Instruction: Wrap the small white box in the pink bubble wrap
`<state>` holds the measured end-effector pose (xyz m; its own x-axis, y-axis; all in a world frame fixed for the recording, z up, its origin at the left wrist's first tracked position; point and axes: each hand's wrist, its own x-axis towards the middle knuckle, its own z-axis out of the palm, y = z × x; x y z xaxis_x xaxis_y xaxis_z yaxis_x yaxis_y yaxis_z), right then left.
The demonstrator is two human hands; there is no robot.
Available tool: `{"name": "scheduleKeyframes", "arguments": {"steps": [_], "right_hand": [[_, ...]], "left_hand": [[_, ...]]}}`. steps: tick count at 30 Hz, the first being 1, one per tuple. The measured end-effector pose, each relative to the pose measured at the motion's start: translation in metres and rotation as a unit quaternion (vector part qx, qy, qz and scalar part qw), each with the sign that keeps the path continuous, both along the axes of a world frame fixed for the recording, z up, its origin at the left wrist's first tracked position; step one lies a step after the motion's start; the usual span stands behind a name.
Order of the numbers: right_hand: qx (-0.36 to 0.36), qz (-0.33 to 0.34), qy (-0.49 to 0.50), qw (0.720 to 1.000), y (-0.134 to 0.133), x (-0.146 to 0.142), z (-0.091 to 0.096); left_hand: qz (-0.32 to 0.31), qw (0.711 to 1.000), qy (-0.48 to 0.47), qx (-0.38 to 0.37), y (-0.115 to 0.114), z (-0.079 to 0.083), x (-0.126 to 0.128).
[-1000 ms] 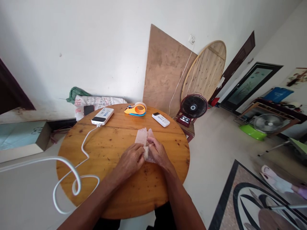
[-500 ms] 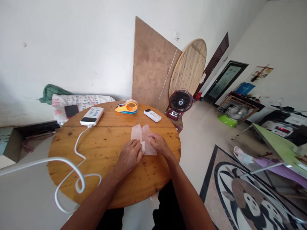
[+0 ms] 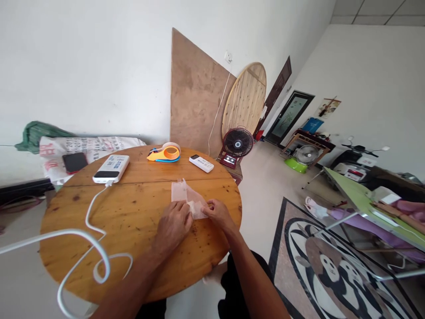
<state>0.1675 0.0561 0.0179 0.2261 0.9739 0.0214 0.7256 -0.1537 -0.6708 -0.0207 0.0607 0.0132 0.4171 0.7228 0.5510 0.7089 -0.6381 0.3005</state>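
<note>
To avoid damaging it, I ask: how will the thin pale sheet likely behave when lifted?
The sheet is probably floppy, as it lies creased between the left hand and the right hand. It looks light because it is thin and half see-through. It may tear easily; its far edge looks ragged.

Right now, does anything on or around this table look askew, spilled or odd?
The cable looks untidy: it loops loosely at the left of the table and strays past its edge. The sheet looks creased, its far edge uneven. No spill shows.
</note>
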Motion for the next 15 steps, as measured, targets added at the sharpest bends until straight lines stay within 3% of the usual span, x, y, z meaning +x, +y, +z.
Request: {"name": "scheduleKeyframes", "arguments": {"steps": [12, 15], "right_hand": [[0.065, 0.020, 0.157, 0.985, -0.007, -0.011, 0.001], [0.086, 0.025, 0.138, 0.986, -0.008, -0.025, 0.009]], "left_hand": [[0.013, 0.998, 0.059, 0.022, -0.003, 0.004, 0.000], [0.012, 0.997, 0.075, 0.009, -0.003, 0.006, -0.001]]}}
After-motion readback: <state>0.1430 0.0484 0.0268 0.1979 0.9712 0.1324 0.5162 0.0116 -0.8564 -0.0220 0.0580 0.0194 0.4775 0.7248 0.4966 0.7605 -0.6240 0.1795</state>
